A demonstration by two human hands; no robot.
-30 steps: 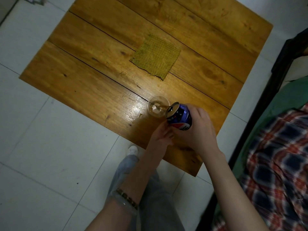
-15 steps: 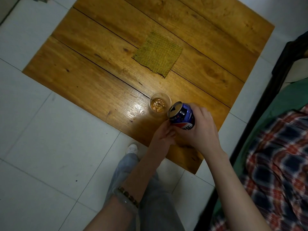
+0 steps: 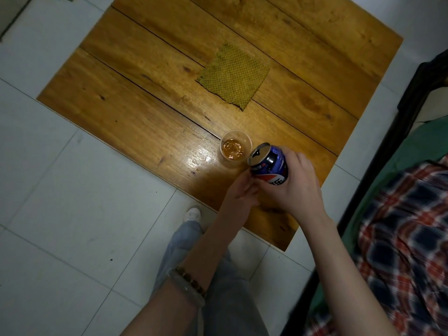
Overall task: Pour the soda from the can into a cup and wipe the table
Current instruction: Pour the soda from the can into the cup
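A blue soda can [image 3: 269, 163] is in my right hand [image 3: 293, 185], tilted with its open top toward the cup but held just to the right of it. The clear plastic cup [image 3: 235, 149] stands on the wooden table [image 3: 135, 112] near its front edge, with amber soda in the bottom. My left hand [image 3: 240, 192] touches the can's lower side with its fingertips. A yellow-green woven cloth [image 3: 234, 75] lies flat on the table beyond the cup.
White tiled floor [image 3: 72, 214] surrounds the low table. A dark bed frame [image 3: 388, 146] with green and plaid bedding [image 3: 407, 226] runs along the right. My leg and white shoe [image 3: 192, 213] are by the table's front edge.
The can has swung back from over the cup's rim to beside it, and its top now faces more upward. The pour has stopped and soda lies in the cup.
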